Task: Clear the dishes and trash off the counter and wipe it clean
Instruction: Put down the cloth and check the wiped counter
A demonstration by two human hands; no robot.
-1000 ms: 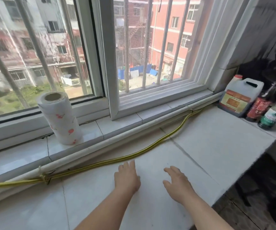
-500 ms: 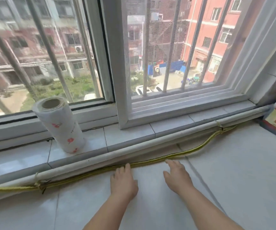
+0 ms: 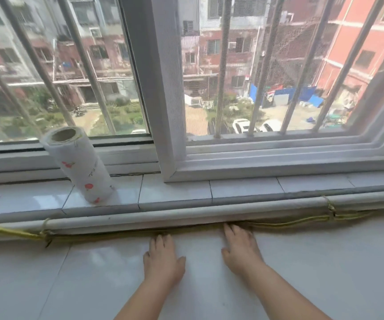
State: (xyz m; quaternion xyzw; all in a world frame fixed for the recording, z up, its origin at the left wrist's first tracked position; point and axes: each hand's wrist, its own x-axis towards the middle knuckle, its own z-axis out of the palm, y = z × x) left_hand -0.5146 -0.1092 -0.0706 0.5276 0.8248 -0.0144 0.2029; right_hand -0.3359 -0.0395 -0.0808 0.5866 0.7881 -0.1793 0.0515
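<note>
The white tiled counter fills the lower half of the view. My left hand lies palm down on it, fingers apart, holding nothing. My right hand also rests flat and empty, its fingertips reaching the foot of the white pipe at the counter's back edge. A roll of paper towel printed with red fruit stands tilted on the window sill, up and to the left of both hands.
A yellow hose runs along the pipe, tied to it at the left and at the right. Behind the sill is a barred window with a white frame. No dishes or trash are in view.
Both hands have slid forward across the counter to the pipe. The view has swung left and closer to the window, and the jug and bottles at the right are out of frame.
</note>
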